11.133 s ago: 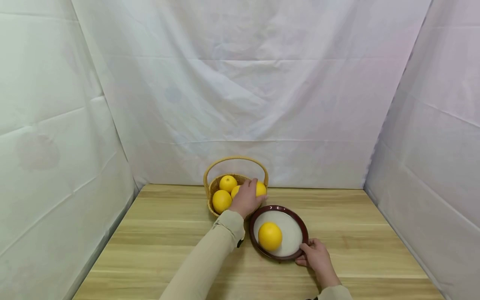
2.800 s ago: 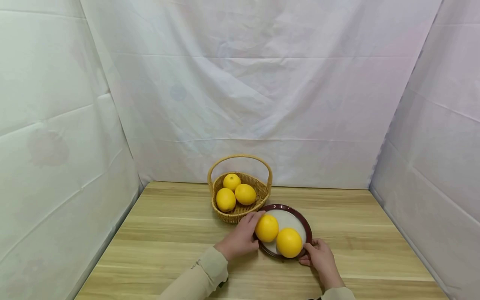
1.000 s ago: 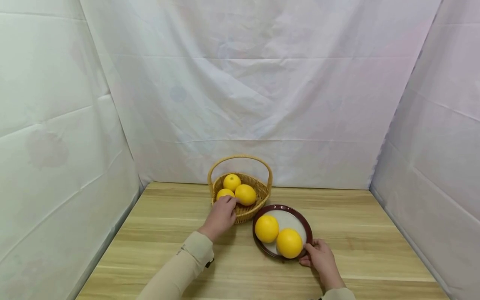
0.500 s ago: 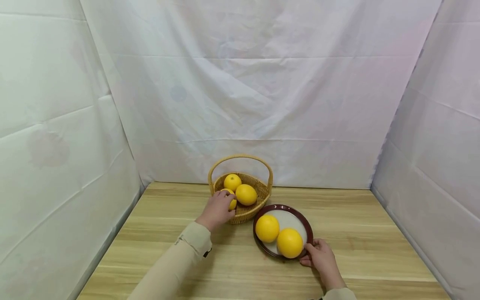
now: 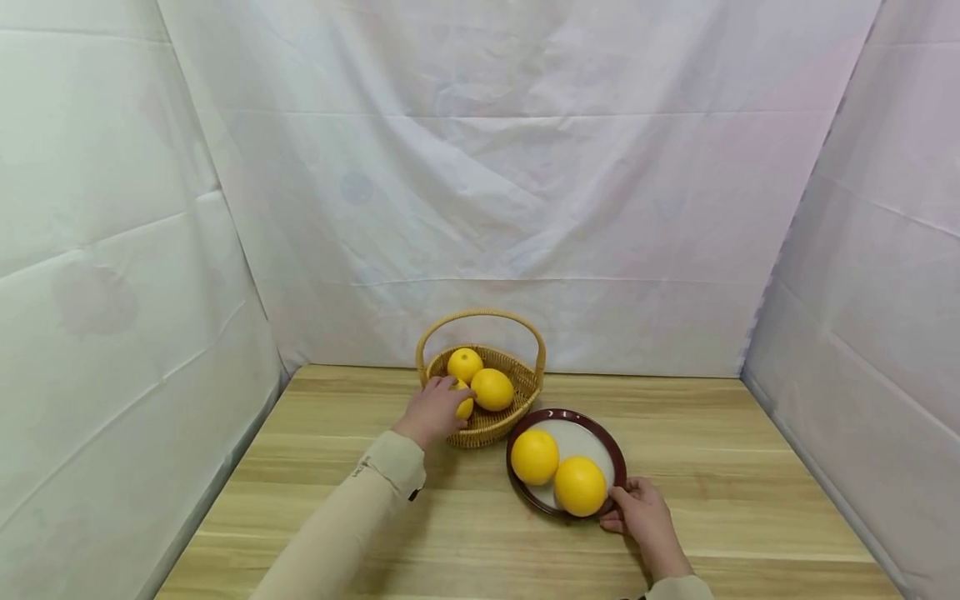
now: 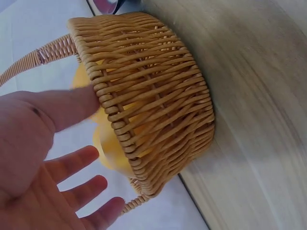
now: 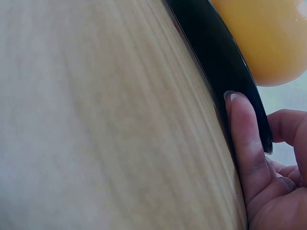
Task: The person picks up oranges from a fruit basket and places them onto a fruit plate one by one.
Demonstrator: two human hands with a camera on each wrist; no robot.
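My left hand (image 5: 433,412) reaches over the front left rim of a wicker basket (image 5: 491,430). Its spread fingers are at an orange (image 5: 465,407), partly covering it. In the left wrist view the thumb meets the basket's woven rim (image 6: 114,117), and the other fingers (image 6: 79,160) are extended, apart from one another. Two more oranges, one at the back (image 5: 465,364) and one to the right (image 5: 492,390), lie in the basket. My right hand (image 5: 643,521) pinches the dark red rim of a round plate (image 5: 557,414). On it sit two oranges, a left one (image 5: 535,457) and a right one (image 5: 580,486).
The basket's tall arched handle (image 5: 480,313) stands up over the fruit. The plate lies just right of the basket on a wooden table (image 5: 705,467). White cloth (image 5: 480,192) hangs behind and along both sides.
Earlier, the left hand brought a second orange from basket to plate. It then returned to the basket's front left orange, its fingers now more spread. The right hand stays on the plate.
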